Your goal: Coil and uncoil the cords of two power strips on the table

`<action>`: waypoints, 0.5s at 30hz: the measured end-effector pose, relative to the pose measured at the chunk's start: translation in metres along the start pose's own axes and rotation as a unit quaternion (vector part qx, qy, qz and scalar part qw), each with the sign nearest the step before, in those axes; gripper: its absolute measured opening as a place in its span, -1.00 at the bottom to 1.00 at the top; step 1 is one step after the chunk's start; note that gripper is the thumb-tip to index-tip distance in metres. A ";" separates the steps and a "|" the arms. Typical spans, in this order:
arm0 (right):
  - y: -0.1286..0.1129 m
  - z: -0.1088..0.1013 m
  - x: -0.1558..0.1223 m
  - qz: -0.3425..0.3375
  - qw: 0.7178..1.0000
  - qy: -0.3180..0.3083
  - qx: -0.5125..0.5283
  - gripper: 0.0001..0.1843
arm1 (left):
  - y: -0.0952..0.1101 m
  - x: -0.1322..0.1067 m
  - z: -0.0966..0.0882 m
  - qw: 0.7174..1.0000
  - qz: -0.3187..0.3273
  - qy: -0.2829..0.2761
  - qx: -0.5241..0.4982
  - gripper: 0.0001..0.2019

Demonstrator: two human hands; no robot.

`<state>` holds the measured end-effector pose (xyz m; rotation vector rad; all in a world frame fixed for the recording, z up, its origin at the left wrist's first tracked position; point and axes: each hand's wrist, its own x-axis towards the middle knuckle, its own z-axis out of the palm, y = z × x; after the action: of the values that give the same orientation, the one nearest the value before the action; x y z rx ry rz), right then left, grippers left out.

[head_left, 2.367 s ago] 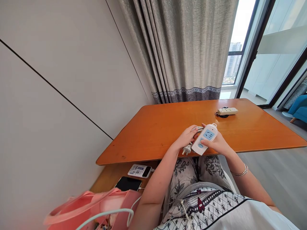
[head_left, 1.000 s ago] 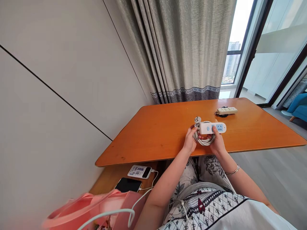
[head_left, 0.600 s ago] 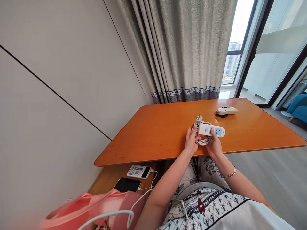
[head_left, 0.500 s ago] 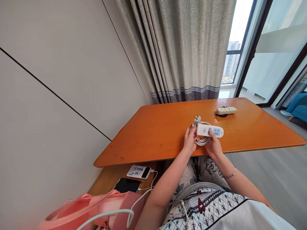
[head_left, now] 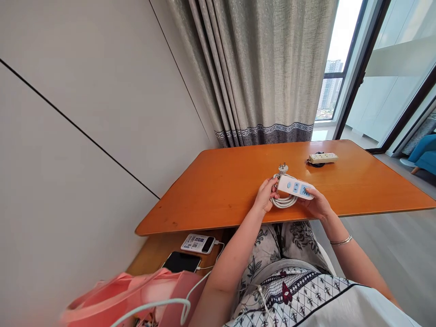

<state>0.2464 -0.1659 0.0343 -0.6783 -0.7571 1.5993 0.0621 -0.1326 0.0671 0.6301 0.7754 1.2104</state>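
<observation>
A white power strip (head_left: 294, 187) with blue sockets lies across its own coiled white cable (head_left: 283, 201), low over the near part of the orange table (head_left: 221, 181). Its plug (head_left: 282, 168) sticks up at the far side of the coil. My left hand (head_left: 265, 195) grips the strip's left end and the coil. The strip's right end rests under the curled fingers of my right hand (head_left: 318, 205), which wears a bracelet at the wrist.
A second, cream power strip (head_left: 323, 158) lies on a dark cable at the table's far right. On a lower shelf at my left are a power bank (head_left: 198, 243), a black phone (head_left: 181, 261) and a pink bag (head_left: 136, 295) with a white cable. Wall left, curtain behind.
The strip was first upright in front of me with the plug hanging down. It has since been turned flat with the plug up, carried out over the table and lowered a little.
</observation>
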 end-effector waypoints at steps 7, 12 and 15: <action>-0.002 -0.009 0.000 0.036 0.997 -0.019 -0.065 -0.45 | -0.005 0.006 -0.001 0.999 -0.008 -0.023 -0.041 -0.79; 0.008 -0.006 0.004 0.013 0.995 0.050 -0.090 -0.45 | -0.026 0.004 -0.001 0.996 0.037 0.024 -0.079 -0.74; 0.014 -0.001 0.005 -0.028 0.991 0.077 -0.106 -0.40 | -0.038 0.002 0.000 0.991 0.086 0.041 -0.091 -0.68</action>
<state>0.2378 -0.1624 0.0232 -0.9152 -0.8316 1.4101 0.0846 -0.1400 0.0373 0.5066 0.6789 1.4538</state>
